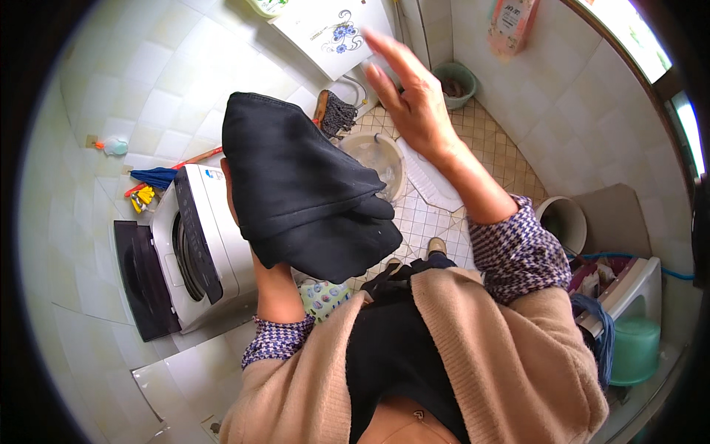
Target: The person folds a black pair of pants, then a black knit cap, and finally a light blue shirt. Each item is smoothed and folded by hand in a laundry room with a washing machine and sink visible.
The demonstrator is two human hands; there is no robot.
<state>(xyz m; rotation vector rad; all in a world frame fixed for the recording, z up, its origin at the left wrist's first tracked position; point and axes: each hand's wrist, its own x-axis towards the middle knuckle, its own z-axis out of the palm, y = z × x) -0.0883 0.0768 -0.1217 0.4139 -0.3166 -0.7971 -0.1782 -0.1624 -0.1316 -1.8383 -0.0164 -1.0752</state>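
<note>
A black cloth garment [305, 194] is held up over my left hand [228, 186], which is mostly hidden behind it; only the edge of the hand and the forearm show. My right hand [407, 100] is raised beyond the garment to the right, slightly blurred, fingers apart and holding nothing. Below, on the tiled floor, stands a round pale basin [383, 161] with what looks like water in it, partly covered by the garment. At the left, a white top-loading washing machine [222, 222] has its dark lid [144, 280] raised.
A white water heater [327, 33] hangs on the far wall. Near it are a mop head [337, 114] and a green bucket [457, 83]. A squat toilet pan [430, 177] lies beside the basin. At right are a pale bucket [563, 225], a sink [638, 288] and a green tub [635, 352].
</note>
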